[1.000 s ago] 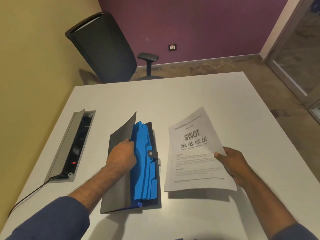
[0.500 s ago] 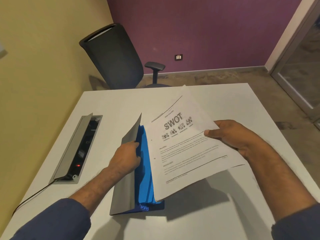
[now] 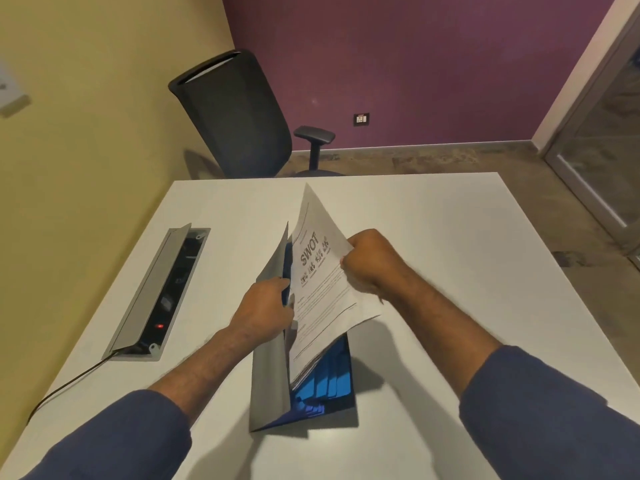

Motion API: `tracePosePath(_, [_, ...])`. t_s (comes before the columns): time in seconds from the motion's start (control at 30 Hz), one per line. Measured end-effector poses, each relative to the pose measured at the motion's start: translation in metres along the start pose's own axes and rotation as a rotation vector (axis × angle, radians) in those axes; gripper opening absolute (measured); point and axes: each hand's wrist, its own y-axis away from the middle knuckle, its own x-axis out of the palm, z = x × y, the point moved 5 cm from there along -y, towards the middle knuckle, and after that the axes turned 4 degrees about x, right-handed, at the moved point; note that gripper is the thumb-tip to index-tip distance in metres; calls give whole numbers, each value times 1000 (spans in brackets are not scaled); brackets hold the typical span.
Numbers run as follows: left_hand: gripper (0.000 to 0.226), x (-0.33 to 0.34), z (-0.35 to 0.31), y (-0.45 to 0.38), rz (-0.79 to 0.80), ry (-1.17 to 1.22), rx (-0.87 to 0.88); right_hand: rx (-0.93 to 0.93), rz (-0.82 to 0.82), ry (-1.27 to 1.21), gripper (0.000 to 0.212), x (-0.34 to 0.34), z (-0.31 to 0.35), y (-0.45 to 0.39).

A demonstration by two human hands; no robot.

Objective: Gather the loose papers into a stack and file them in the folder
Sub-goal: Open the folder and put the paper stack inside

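Frame centre: papers [image 3: 322, 282] stacked, lower edge entering the folder [image 3: 270, 372]. Left hand [image 3: 265, 308] curls round the grey cover, holding it open; right hand [image 3: 372, 261] pinches the stack. Left to do, apparently: seating the stack and closing.

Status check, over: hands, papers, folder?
Left hand holds folder cover open. Right hand grips papers, lower edge entering folder. Nothing visibly blocking.
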Motion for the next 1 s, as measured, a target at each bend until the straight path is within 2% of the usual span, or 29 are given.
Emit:
tracePosePath(0.2, [43,-6,3,1,-16,68,-54,-115,-39,63,25,53,5,23])
tracePosePath(0.37, [50,-7,2,3,-38,131,-64,-106,-56,99,22,96,-8,34])
tracePosePath(0.53, [59,-4,0,3,-43,180,-68,-149,-96,281,15,121,-21,40])
tracePosePath(0.7, [60,2,-3,5,-39,140,-36,-99,-17,370,24,137,-44,37])
tracePosePath(0.8, [57,7,-6,8,-35,123,-18,-109,7,330,33,139,-57,36])
tracePosePath(0.93, [55,11,-10,8,-43,151,16,-288,-354,269,40,101,-63,40])
tracePosePath(1.0, [51,15,-15,8,-35,158,29,-292,-495,322,40,84,-73,38])
